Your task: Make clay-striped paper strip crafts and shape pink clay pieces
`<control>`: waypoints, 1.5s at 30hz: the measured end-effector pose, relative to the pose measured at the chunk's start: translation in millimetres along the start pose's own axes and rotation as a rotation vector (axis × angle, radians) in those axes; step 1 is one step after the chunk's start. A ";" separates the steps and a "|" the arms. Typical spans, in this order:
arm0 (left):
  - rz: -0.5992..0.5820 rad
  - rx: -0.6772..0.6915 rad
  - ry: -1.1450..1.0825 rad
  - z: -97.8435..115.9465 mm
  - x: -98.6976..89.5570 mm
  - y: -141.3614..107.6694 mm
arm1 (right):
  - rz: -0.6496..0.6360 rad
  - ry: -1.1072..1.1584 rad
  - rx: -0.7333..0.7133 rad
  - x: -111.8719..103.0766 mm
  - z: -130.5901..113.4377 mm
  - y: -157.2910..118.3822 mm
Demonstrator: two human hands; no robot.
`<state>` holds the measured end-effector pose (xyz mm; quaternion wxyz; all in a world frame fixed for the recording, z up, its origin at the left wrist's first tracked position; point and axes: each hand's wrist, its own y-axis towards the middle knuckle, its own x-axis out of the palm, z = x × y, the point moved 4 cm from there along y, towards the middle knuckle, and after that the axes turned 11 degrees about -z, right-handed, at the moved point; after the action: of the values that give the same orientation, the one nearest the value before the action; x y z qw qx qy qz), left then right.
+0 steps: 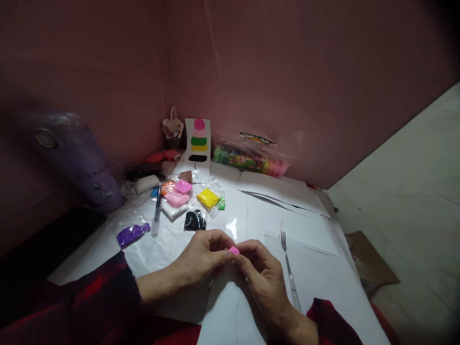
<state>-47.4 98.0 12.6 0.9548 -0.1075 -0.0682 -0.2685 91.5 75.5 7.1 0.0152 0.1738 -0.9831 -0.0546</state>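
A small lump of bright pink modelling clay is pinched between both hands above the white paper. My left hand grips its left side with thumb and forefinger. From the right, my right hand holds it between thumb and forefinger, the other fingers curled. Just right of that hand lies a fork, tines pointing away, with a thin wooden stick near its tip. Beyond my left hand are packets of clay: black, yellow, pink and purple.
A pen lies among the packets. Farther back stand a paper strip with painted colour patches and a plastic bag of colourful sticks. A purple bottle is at the left. Walls close off the back; the table's edge runs along the right.
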 end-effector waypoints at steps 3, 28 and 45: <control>-0.016 0.003 0.007 0.2 0.6 -0.3 | -0.005 0.001 0.014 0.0 4.1 -1.0; 0.105 0.148 -0.036 4.8 -8.3 1.7 | 0.240 0.132 0.107 -11.2 6.7 5.7; -0.023 0.000 -0.008 -2.3 0.5 1.3 | 0.027 -0.021 -0.005 -2.6 0.3 -2.0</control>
<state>-46.1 98.2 10.2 0.9513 -0.1079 -0.0733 -0.2792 94.6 74.6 6.5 0.0061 0.1600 -0.9854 -0.0585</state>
